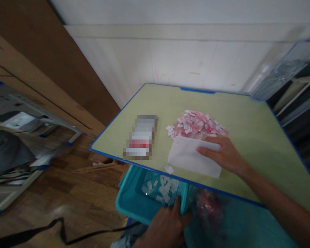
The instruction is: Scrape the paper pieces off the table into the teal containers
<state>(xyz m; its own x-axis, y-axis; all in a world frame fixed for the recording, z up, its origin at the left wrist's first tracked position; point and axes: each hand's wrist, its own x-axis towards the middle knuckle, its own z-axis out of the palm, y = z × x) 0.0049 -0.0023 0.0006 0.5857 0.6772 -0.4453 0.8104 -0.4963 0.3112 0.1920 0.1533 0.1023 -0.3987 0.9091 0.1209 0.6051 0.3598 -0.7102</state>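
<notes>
I'm on the head camera, and here's the right hand (226, 153) over the yellow-green table (255, 144), thumb on top of a white sheet (187, 156), pinching it near its right end! The sheet lies just in front of a heap of pink and white pieces (196, 124), with a small white scrap (169, 169) by its left corner at the table edge. Down below, the left hand (166, 222) is at the turquoise basket (129, 208), index finger stretched toward white slips (166, 186) inside; whether those fingers grip anything, I can't tell from here
</notes>
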